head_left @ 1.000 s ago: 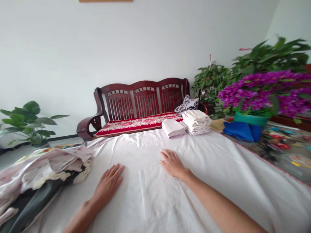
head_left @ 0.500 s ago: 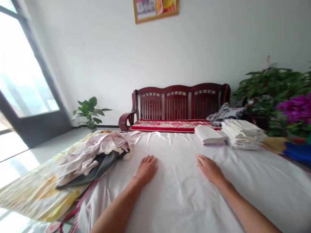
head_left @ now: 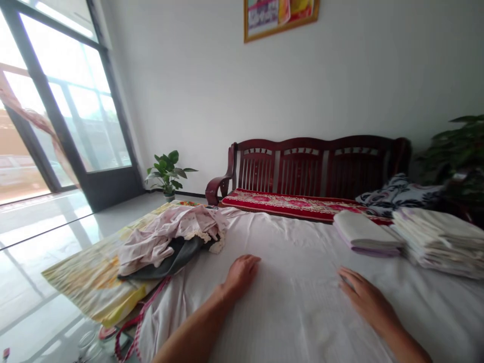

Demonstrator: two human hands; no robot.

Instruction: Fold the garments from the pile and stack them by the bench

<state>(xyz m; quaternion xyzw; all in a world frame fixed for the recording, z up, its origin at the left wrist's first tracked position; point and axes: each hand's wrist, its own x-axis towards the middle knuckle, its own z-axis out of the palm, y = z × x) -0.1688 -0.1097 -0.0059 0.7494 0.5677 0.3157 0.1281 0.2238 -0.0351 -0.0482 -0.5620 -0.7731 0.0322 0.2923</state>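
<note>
A white cloth [head_left: 287, 312] with light creases is spread over the table, and both hands rest on it. My left hand [head_left: 243, 275] lies on the cloth, tipped on its side, fingers pointing right and nothing seen in it. Farther right, my right hand [head_left: 365, 297] is laid on the same cloth with its fingers stretched forward, holding nothing. A folded white cloth [head_left: 365, 232] with a lilac lower layer lies beyond the right hand. Beside it stands a stack of folded white cloths [head_left: 438, 239]. Left of my left hand is a heap of pale pink clothing [head_left: 170, 229] over a dark grey garment [head_left: 170, 262].
A yellow patterned cloth [head_left: 94, 272] covers the table's left side. Glass jars [head_left: 88, 343] sit below its edge. Behind the table are a dark red wooden bench [head_left: 302, 169] with a red cover, a crumpled patterned cloth [head_left: 401, 194] and a potted plant [head_left: 168, 171].
The view has turned left, so the bench and cloths sit farther right. My left hand has tipped from flat onto its side; my right hand still lies on the cloth.
</note>
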